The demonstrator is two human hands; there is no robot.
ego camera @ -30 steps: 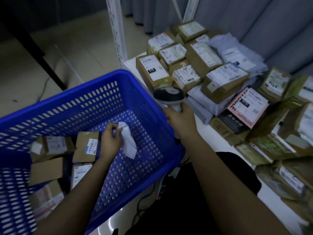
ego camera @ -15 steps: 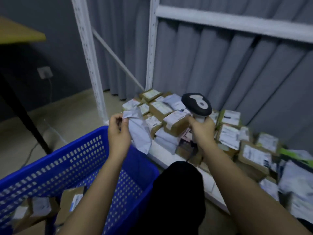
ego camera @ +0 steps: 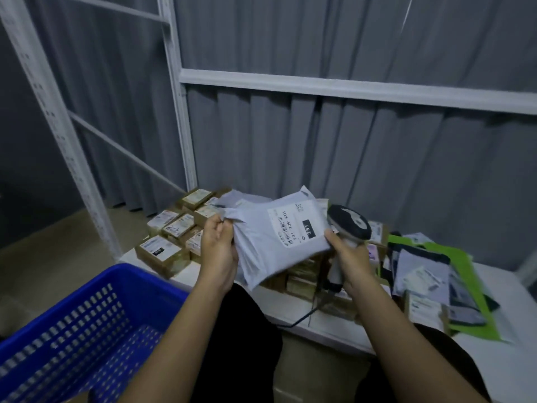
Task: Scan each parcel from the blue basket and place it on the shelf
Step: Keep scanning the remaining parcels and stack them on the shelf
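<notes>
Grey poly mailer [ego camera: 279, 237] at frame centre, above shelf [ego camera: 290, 306] — left hand [ego camera: 219, 251] pinches 9 o'clock edge, right hand [ego camera: 347, 258] grips scanner [ego camera: 348, 225], thumb steadying 3 o'clock corner. Likely light, floppy, slick — hold edges.

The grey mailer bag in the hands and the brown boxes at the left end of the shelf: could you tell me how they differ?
The grey mailer bag is soft, crumpled plastic; the brown boxes are rigid cardboard. The bag is held in the air, gripped by the left hand and touched by the right hand, which holds the scanner; the boxes rest packed together on the shelf. Both carry white shipping labels.
</notes>
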